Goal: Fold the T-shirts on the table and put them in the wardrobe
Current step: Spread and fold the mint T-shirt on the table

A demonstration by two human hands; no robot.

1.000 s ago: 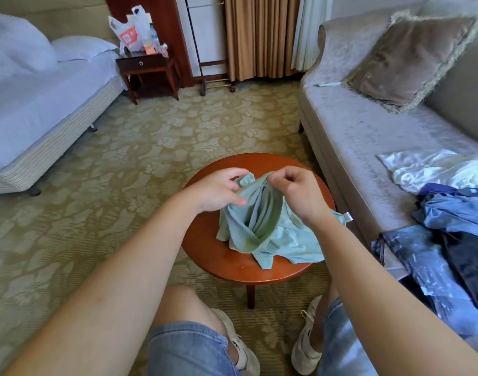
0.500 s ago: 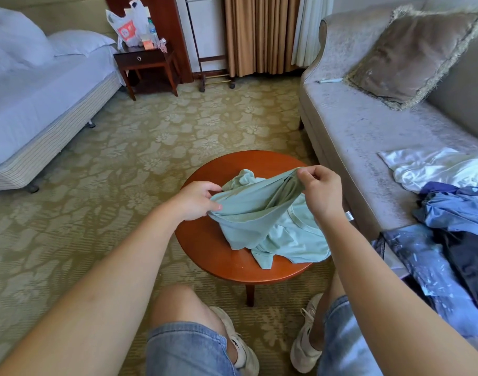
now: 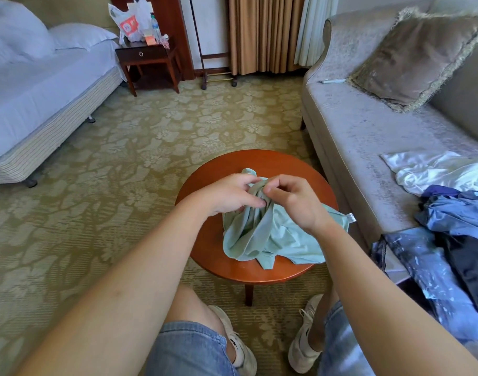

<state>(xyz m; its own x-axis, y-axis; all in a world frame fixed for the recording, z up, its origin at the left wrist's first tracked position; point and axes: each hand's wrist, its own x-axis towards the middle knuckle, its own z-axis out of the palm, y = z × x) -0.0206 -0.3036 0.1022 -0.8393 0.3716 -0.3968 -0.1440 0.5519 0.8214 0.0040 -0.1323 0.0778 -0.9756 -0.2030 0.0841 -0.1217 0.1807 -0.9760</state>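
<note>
Left hand [image 3: 229,195] and right hand [image 3: 294,202] meet, both pinching the bunched green T-shirt [image 3: 273,237] on the small round table [image 3: 213,248]. The danger: grabbing mismatched layers twists it, and cloth near the rim may slide onto the carpet [image 3: 123,185].

Floral carpet [image 3: 151,137]; bed [image 3: 42,85] left; dark nightstand [image 3: 148,58]; tan curtains [image 3: 262,33], possibly over a window; grey sofa [image 3: 368,137] right, with fringed cushion [image 3: 417,55].
</note>
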